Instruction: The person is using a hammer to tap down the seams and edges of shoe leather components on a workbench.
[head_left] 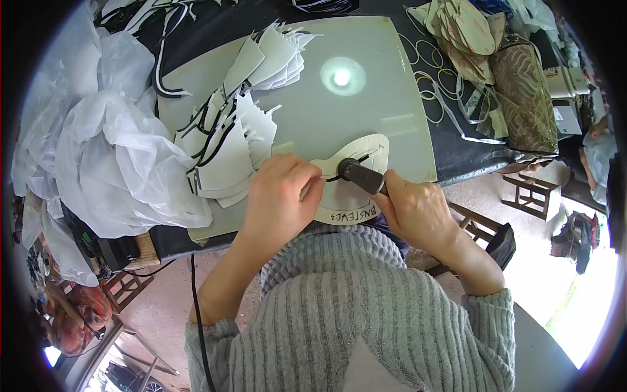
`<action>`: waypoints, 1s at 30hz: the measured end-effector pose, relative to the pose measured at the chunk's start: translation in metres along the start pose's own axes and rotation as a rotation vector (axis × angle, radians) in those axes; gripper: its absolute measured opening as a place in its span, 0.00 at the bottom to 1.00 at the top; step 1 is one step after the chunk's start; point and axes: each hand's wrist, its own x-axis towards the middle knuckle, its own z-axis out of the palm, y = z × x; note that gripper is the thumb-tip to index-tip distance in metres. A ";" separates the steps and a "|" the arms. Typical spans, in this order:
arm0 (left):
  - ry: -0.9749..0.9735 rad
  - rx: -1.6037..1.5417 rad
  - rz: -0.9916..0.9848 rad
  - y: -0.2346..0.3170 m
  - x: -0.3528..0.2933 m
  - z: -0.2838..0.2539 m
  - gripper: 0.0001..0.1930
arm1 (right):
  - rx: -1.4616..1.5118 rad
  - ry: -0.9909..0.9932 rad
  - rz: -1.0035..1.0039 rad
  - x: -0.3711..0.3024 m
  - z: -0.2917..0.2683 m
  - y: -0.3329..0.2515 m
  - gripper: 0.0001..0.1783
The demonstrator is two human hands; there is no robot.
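Note:
My right hand (418, 210) grips a dark hammer (363, 176). Its round end rests over a pale curved cut-out piece (373, 149) with a thin black strip along it. Just left of the hammer, my left hand (282, 195) is closed, thumb and forefinger pinched by the narrow end of that piece; the black strip's end runs to the fingertips. Beneath lies a light card pattern (356, 214) with hand lettering, at the near edge of the grey-green board (366, 39). What the hammer's face touches is hidden.
Stacks of white cut pieces with black edging (225, 160) lie left on the board. A large white plastic bag (117, 157) covers the left side. At the right are beige card patterns (460, 29), loose rings of cord and a brown patterned roll (524, 98). A wooden stool (532, 196) stands beyond.

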 end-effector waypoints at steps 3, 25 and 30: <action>-0.058 -0.011 -0.061 0.000 0.006 -0.003 0.05 | 0.004 0.008 -0.003 0.000 -0.001 0.000 0.19; -0.316 -0.083 -0.255 0.011 0.030 -0.009 0.13 | 0.007 0.033 -0.106 0.001 -0.012 -0.001 0.21; -0.330 -0.151 -0.282 0.004 0.027 -0.011 0.12 | 0.051 0.032 -0.114 0.002 -0.027 -0.008 0.21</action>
